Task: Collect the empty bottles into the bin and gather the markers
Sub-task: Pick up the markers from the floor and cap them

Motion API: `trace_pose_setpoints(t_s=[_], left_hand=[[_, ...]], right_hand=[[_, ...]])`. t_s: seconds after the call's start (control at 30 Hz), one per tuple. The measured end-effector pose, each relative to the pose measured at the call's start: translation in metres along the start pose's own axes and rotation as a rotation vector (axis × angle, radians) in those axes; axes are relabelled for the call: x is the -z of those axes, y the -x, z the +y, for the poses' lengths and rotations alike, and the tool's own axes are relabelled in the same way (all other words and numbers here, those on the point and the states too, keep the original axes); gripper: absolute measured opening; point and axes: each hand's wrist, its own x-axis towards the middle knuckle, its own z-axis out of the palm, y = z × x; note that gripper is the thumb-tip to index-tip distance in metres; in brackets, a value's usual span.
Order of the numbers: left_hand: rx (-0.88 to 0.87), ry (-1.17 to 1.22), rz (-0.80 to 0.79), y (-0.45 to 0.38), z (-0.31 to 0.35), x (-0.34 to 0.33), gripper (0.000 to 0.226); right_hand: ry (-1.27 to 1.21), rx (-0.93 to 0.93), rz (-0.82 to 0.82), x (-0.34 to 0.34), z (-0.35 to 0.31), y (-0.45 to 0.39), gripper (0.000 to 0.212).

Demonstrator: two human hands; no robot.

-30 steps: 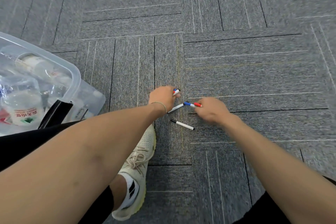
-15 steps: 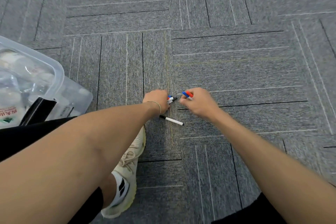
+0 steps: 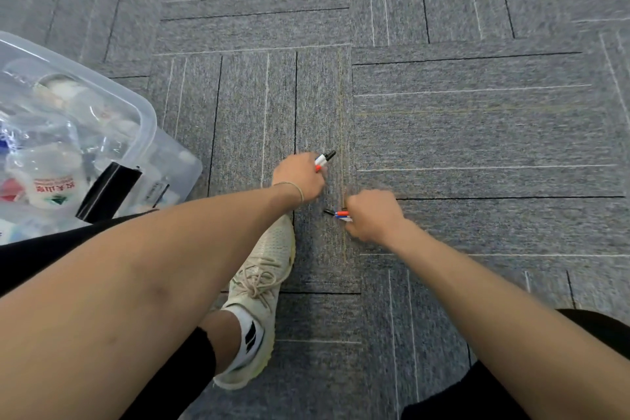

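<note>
My left hand (image 3: 300, 177) is closed around markers; a black cap and a red cap (image 3: 324, 160) stick out above its fingers. My right hand (image 3: 373, 215) sits low on the grey carpet, closed on markers whose red, blue and black tips (image 3: 339, 214) poke out to its left. Whether the black-tipped one is gripped or still lying on the carpet is unclear. At the left edge stands a clear plastic bin (image 3: 150, 123) holding several empty bottles (image 3: 51, 187).
My left foot in a cream sneaker (image 3: 262, 286) rests on the carpet just below both hands. A black strap-like object (image 3: 107, 191) leans at the bin's near side. Grey carpet tiles stretch away above and to the right.
My right hand moved down and toward me onto the black-capped marker that lay alone on the carpet. My left hand kept its markers and lifted slightly away.
</note>
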Motion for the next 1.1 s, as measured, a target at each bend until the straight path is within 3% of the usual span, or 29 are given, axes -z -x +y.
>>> trace_pose_setpoints(t_s=[0.13,0.37,0.5,0.6,0.77,1.1], left_hand=[[0.033,0.101,-0.002,-0.003,0.001,-0.004,0.029],[-0.017,0.102,-0.115,-0.017,0.033,0.021,0.04],[-0.053,0.103,-0.142,-0.026,0.069,0.072,0.039],[-0.08,0.178,-0.159,-0.011,0.101,0.132,0.038],[-0.075,0.254,-0.155,0.029,0.136,0.271,0.042],[0.051,0.356,-0.058,0.134,0.135,0.587,0.044]], right_hand=[[-0.008,-0.021,-0.036,0.0,-0.003,0.002,0.025],[-0.736,-0.554,0.09,0.028,0.026,-0.006,0.034],[-1.026,-0.68,0.215,0.093,0.055,-0.003,0.034],[-1.161,-0.772,0.284,0.162,0.072,0.011,0.027],[-1.11,-0.84,0.341,0.302,0.066,0.056,0.045],[-1.136,-0.772,0.197,0.603,0.005,0.156,0.045]])
